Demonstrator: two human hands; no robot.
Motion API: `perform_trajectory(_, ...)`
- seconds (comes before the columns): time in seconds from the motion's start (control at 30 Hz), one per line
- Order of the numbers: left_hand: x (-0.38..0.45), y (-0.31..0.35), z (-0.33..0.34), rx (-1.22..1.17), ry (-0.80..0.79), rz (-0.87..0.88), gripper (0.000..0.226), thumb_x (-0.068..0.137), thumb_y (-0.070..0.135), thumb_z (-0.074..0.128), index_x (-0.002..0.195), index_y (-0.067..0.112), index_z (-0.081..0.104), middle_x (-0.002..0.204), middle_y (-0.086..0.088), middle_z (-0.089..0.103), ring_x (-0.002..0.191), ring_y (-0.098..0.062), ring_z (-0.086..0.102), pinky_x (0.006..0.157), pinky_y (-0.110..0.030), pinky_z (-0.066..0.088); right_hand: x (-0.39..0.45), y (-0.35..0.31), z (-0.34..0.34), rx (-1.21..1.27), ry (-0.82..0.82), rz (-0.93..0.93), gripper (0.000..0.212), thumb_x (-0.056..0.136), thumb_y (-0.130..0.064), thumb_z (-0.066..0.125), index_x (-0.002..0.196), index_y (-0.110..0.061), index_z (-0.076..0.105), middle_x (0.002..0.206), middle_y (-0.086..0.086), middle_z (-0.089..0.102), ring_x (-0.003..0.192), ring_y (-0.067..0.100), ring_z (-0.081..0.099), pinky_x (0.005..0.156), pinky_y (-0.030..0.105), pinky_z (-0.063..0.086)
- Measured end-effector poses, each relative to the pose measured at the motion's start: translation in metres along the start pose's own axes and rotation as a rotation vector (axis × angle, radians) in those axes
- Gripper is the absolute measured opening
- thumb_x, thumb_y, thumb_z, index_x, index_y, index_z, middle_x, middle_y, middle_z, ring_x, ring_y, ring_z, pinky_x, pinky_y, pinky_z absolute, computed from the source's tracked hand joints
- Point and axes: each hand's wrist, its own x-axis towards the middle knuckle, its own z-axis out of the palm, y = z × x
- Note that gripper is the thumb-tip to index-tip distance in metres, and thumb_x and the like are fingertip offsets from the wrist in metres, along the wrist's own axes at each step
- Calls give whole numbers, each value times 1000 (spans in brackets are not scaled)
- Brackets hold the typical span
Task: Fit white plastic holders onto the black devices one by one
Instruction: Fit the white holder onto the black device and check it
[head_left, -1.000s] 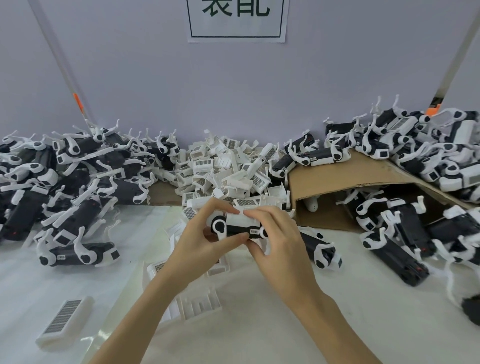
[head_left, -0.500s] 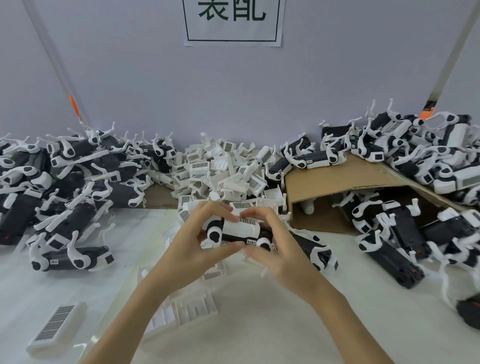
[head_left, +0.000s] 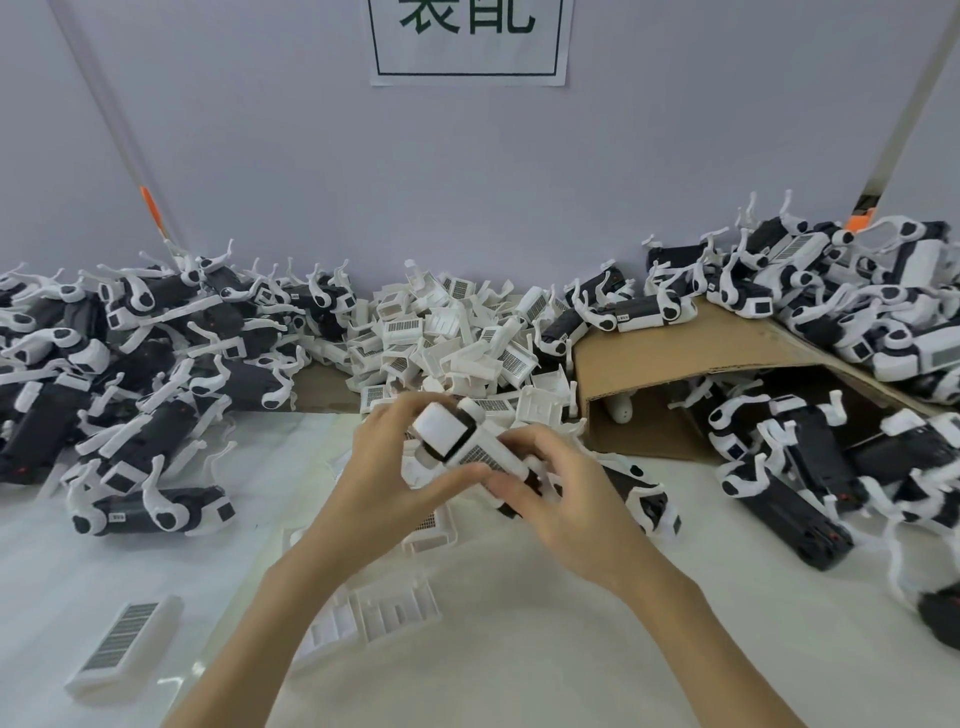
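White plastic holder (head_left: 480, 451), now turned end-up on the black device (head_left: 524, 480) above the desk (head_left: 519, 649), is pinched by left hand (head_left: 387, 467) and right hand (head_left: 563, 499) fingers, suggesting it is nearly seated.

Two hands (head_left: 374, 478), one cardboard sheet (head_left: 691, 348), one wall sign (head_left: 467, 41), black devices (head_left: 150, 512) and white holders (head_left: 124, 642) too many to count

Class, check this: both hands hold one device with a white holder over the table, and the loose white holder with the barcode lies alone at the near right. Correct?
Not quite. The head view shows the loose white holder at the near left, not right. Both the left hand and right hand do hold the device.
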Motion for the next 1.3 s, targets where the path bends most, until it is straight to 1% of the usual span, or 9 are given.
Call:
perform_trajectory(0.13, -1, 3, -7, -47, 2, -39, 47, 75, 73, 73, 117, 56, 59, 123, 24, 59, 127, -12, 51, 108, -32, 41, -1, -1, 9, -100, 113, -146, 29, 94, -37, 77, 119, -30, 66, 108, -19, 69, 109, 9, 63, 87, 14, 46)
perform_trajectory(0.27, 0, 1, -16, -24, 33, -26, 53, 68, 63, 85, 117, 49, 69, 136, 33, 57, 142, -10, 40, 108, -4, 26, -2, -2, 16, -417, 252, -416, 40, 95, -41, 73, 123, -14, 67, 116, -9, 65, 113, 14, 59, 94, 35, 51)
perform_trajectory(0.33, 0, -1, -19, 3, 30, -14, 58, 65, 60, 84, 119, 46, 69, 139, 36, 55, 144, -7, 36, 107, -2, 23, -1, -2, 18, -449, 263, -462, 41, 97, -40, 72, 125, -11, 67, 118, -6, 65, 113, 17, 59, 94, 39, 52)
perform_trajectory(0.57, -1, 1, -16, -55, -21, -8, 51, 73, 56, 82, 120, 43, 68, 138, 30, 62, 145, -16, 43, 119, -35, 34, -1, -4, 15, -413, 236, -457, 38, 99, -35, 68, 125, -8, 68, 116, -2, 66, 110, 18, 59, 95, 27, 49)
perform_trajectory(0.8, -1, 2, -14, -39, -1, -17, 46, 82, 53, 86, 123, 39, 70, 126, 24, 70, 137, -17, 49, 117, -47, 39, -2, -5, 13, -369, 209, -358, 30, 97, -32, 73, 118, -12, 70, 108, -10, 66, 102, 16, 59, 86, 28, 49)
perform_trajectory(0.9, 1, 1, -10, -68, 28, -36, 35, 83, 54, 82, 112, 36, 75, 114, 15, 76, 126, -22, 59, 110, -48, 45, -2, -4, 12, -333, 155, -319, 33, 100, -37, 68, 127, -18, 67, 114, -12, 64, 109, 13, 58, 92, 30, 48)
perform_trajectory(1.07, 0, 9, 5, -429, 122, -256, 23, 89, 50, 82, 90, 27, 79, 88, -2, 79, 86, -17, 77, 68, -26, 57, -3, -2, 21, -458, 91, -288, 69, 89, -39, 77, 150, -28, 47, 150, -11, 41, 143, 12, 40, 112, 32, 46)
perform_trajectory(1.2, 0, 13, 10, -491, 106, -322, 29, 88, 54, 77, 87, 26, 81, 84, -1, 79, 75, -8, 72, 60, -17, 51, -3, 1, 24, -537, 219, -367, 69, 86, -11, 83, 146, -24, 51, 145, -4, 48, 139, 17, 47, 107, 38, 52)
perform_trajectory(1.3, 2, 11, 10, -292, 133, -292, 50, 84, 75, 71, 89, 25, 75, 79, -3, 74, 71, -10, 67, 64, -27, 50, -3, 4, 24, -482, 221, -360, 61, 88, -13, 82, 141, -24, 54, 144, -6, 52, 138, 14, 49, 106, 35, 52)
